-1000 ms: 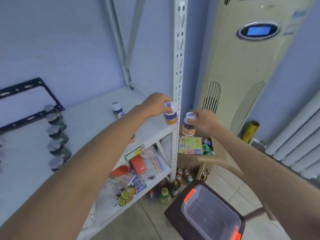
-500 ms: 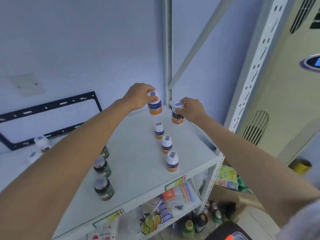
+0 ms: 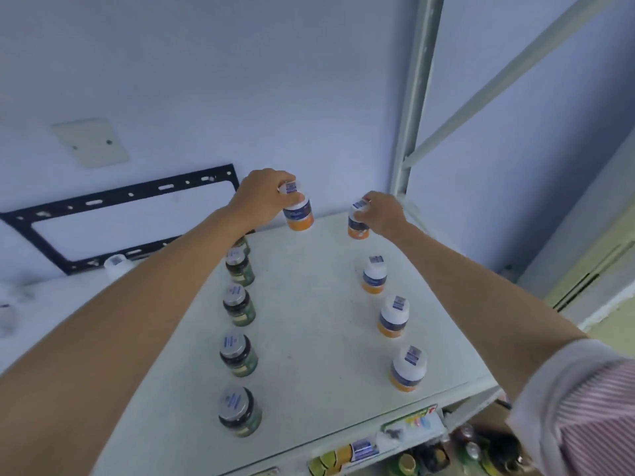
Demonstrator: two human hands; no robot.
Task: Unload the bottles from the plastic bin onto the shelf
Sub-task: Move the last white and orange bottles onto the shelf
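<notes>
Left hand [image 3: 264, 197] and right hand [image 3: 381, 214], each gripping an orange-based bottle at the rear of the shelf [image 3: 309, 304], behind three already placed; bin unseen, remainder unknown

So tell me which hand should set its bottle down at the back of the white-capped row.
Right. The right hand holds its bottle directly behind the white-capped row; the left hand holds its bottle off toward the middle.

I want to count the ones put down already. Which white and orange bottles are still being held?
The two at the back: the left hand grips one bottle, the right hand the other. The three bottles nearer the front stand alone, untouched.
</notes>
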